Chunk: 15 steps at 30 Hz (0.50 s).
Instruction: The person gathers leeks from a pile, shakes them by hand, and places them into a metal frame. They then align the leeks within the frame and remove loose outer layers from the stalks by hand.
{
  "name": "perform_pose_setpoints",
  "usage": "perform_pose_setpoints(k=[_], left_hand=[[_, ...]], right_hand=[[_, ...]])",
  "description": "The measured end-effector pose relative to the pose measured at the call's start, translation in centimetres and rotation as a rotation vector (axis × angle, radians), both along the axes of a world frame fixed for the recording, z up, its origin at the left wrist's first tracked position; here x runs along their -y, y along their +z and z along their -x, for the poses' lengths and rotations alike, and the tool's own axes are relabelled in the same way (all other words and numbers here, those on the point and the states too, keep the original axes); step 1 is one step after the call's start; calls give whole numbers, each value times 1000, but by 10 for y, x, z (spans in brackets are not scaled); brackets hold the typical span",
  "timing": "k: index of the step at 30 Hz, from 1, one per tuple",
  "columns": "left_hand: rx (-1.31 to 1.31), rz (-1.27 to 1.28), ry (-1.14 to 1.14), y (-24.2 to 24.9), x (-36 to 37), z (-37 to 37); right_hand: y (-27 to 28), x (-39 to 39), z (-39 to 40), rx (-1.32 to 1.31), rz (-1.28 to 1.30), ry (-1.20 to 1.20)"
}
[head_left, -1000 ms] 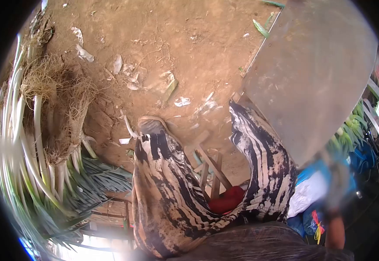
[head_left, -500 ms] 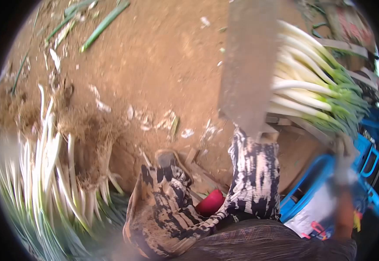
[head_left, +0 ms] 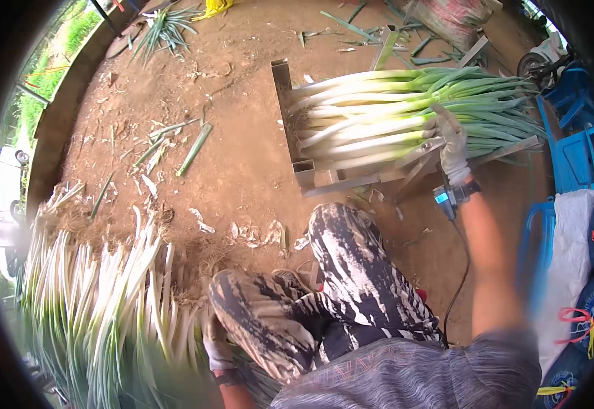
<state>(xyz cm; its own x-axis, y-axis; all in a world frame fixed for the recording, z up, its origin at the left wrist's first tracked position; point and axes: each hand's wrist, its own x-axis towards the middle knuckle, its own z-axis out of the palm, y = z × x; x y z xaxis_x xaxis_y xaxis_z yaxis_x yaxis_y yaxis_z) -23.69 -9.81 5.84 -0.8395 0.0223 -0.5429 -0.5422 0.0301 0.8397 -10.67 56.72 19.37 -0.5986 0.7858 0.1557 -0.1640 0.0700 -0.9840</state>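
Note:
Long green onions (head_left: 358, 116) lie side by side on a metal rack (head_left: 304, 174), white ends to the left and leaves to the right. My right hand (head_left: 452, 143), in a pale glove, is over the near side of this bundle, its fingers apart and partly stretched out. Nothing shows clearly in its grasp. At lower left spreads a big pile of green onions (head_left: 99, 286) with the roots still on. Beside its right edge, next to my knee, is my gloved left hand (head_left: 216, 346); its fingers are hidden.
Blue plastic chairs (head_left: 580, 160) and a white sack (head_left: 563, 252) stand on the right. Loose leaves (head_left: 195, 150) and peelings litter the dirt floor. A filled sack (head_left: 450, 20) lies at the back, with a motorbike (head_left: 542, 61) nearby. A cable (head_left: 466, 266) hangs from my right wrist.
The view has swung, bringing more of the rack and yard into sight. My right hand has moved from the lower right up to the bundle. The blurred grey-brown bar across the bundle is gone.

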Motion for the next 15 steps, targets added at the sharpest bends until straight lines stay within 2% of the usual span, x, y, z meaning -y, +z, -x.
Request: perform_pose_setpoints(k=[2, 5, 6, 7, 9, 10, 11, 12, 13, 14, 15], left_hand=[[-160, -63, -38, 41, -23, 25], [-377, -72, -127, 137, -106, 59], [-446, -161, -190, 158, -135, 72], [-517, -248, -248, 171, -163, 86], [-487, -386, -398, 185, -225, 110], [-425, -546, -540, 188, -255, 114], [-413, -466, -678, 199, -291, 109], [-324, -437, -753, 172, -317, 118], [-166, -515, -681, 133, -342, 123], [-191, -364, -721, 82, -360, 133], [-62, -155, -653, 35, -374, 137]], right_hand=[[-13, -10, 3, -23, -43, -7], [-18, -29, -2, -17, -87, -36], [-21, -31, 0, -15, -108, -42], [-24, -32, 0, -7, -90, -46], [-22, -26, -1, 15, -53, -52], [-19, -21, 1, 27, -39, -53], [-18, -21, 1, 49, -69, -52], [-13, -16, 1, 64, -55, -33], [-11, -14, 0, 67, -52, -21], [-10, -13, 0, 74, -48, -13], [-10, -12, 0, 52, -54, -16]])
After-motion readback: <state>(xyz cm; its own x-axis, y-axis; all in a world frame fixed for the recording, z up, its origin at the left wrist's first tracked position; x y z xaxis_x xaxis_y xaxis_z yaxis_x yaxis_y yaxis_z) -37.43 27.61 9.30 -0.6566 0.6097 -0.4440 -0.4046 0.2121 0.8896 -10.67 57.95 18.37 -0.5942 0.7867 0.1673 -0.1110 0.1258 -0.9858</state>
